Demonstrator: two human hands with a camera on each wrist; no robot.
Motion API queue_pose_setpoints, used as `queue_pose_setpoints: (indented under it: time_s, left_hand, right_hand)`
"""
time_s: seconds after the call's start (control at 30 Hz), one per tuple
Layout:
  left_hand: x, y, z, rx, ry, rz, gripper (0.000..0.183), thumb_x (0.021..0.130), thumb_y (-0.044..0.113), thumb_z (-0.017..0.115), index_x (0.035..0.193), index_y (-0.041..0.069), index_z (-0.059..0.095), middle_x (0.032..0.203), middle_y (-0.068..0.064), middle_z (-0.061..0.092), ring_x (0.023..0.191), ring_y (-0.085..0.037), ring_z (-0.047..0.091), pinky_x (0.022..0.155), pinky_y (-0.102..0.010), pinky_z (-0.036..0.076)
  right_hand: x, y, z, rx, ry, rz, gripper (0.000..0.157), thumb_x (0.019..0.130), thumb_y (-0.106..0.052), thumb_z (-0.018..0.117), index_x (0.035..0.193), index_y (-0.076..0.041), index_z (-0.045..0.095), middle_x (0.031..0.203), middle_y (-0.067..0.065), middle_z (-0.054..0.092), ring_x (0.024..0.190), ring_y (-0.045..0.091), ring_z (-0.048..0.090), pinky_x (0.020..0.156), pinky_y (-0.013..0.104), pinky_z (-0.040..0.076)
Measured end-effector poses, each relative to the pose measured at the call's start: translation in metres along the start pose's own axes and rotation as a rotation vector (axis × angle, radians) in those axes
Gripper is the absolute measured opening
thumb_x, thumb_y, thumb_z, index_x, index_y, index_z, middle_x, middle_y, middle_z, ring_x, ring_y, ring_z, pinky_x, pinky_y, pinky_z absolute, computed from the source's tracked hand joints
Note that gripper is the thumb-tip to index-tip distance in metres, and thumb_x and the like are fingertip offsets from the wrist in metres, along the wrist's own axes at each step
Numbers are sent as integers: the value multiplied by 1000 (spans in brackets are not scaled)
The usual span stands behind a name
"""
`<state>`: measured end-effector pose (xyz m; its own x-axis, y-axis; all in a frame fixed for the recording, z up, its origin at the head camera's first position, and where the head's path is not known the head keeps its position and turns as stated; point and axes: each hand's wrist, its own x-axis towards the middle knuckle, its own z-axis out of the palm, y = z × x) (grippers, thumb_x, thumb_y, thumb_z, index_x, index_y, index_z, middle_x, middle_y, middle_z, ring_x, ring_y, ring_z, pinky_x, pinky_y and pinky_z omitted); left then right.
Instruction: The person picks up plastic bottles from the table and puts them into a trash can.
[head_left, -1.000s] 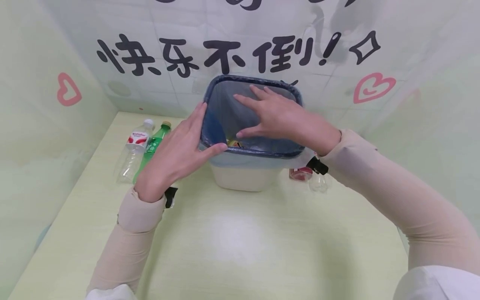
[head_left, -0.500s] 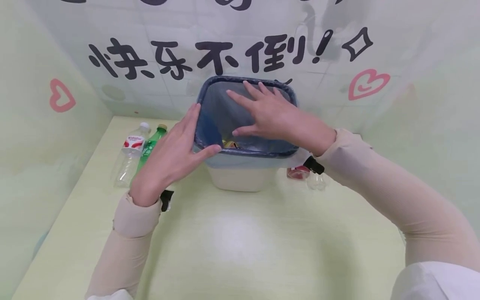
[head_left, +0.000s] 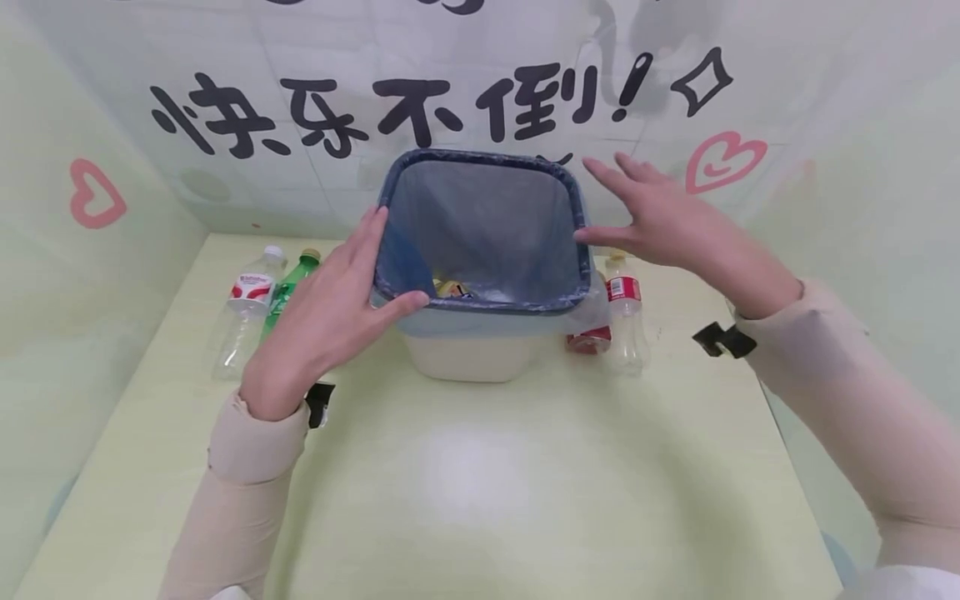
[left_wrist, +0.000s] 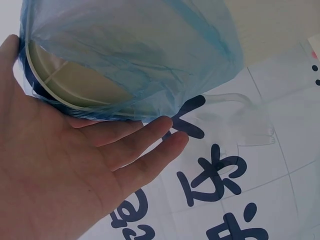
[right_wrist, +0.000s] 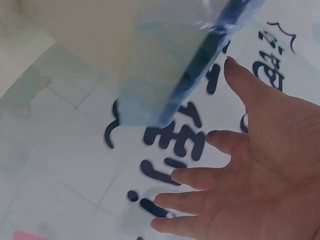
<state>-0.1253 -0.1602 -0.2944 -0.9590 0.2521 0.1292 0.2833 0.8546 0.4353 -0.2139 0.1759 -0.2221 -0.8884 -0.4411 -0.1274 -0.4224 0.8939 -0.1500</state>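
A cream bin (head_left: pixel 472 358) stands on the table, lined with a translucent blue bin bag (head_left: pixel 480 221) folded over its rim. Low inside the bag lies a small yellowish item (head_left: pixel 450 289), partly hidden by the front rim. My left hand (head_left: pixel 318 325) rests against the bin's left rim, fingers extended along the side and thumb at the front edge; the left wrist view shows its straight fingers (left_wrist: pixel 150 162) beside the bag's outside. My right hand (head_left: pixel 671 217) is spread at the right rim, its thumb tip close to the bag; contact there cannot be told. Nothing is in its palm (right_wrist: pixel 280 170).
Left of the bin lie a clear bottle (head_left: pixel 250 304) and a green bottle (head_left: pixel 283 296), partly covered by my left hand. A red can (head_left: pixel 591 340) and a clear bottle with a red label (head_left: pixel 626 321) are at the right. A printed wall (head_left: pixel 315 192) stands close behind.
My right hand has moved from over the bin's opening out to its right side, uncovering the inside and the right-hand bottle. The left hand stays at the left rim. The view has shifted slightly.
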Motion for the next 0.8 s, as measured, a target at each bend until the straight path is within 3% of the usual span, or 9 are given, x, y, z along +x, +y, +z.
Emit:
queue_pose_setpoints:
  time_s: [0.33,0.8]
  left_hand:
    - [-1,-2,1,-7,18,10,91,81,67,44,145,29,-7,151,9,-3,135,-29,18,100,-55,25]
    - [1,2,3,-7,8,-3,91,80,68,44,144,30,-8,150,8,-4,135,-28,17,102,-55,22]
  right_hand:
    - [-7,32,12,30,8,27,87,80,-60,54,147,-25,11,148,25,9,131,46,16,99,62,21]
    - [-19,87,20,48,-7,176,93,80,-61,54,148,-19,6,145,32,5,129,51,12,96,66,18]
